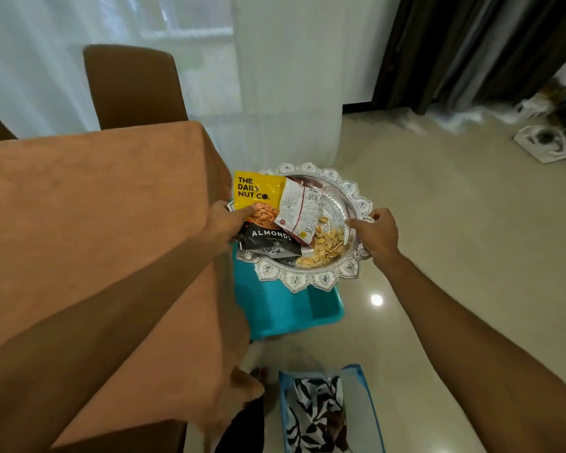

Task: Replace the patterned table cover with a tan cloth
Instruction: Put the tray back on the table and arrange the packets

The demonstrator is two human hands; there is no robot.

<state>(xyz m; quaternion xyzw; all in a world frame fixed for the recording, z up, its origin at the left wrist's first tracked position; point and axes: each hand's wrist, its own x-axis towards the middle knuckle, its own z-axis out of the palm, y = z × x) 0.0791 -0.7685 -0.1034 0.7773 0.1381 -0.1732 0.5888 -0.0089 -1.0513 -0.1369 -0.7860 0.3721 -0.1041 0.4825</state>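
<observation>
A tan cloth [89, 204] covers the table on the left and hangs over its right edge. The patterned black-and-white cover [314, 413] lies bundled in a blue-rimmed bag on the floor at the bottom. An ornate silver tray [337, 271] holds a yellow-and-black almond packet [258, 194], a white packet [299, 209] and loose seeds. My left hand [224, 222] grips the tray's left rim, thumb on the almond packet. On the opposite rim my right hand [378, 233] holds on. The tray is over a turquoise stool [288, 308] beside the table.
A brown chair [134, 86] stands behind the table, with a second chair's edge at the far left. White sheer curtains and dark drapes [471, 50] hang at the back. A white object [543, 143] and clutter lie on the glossy floor at the right.
</observation>
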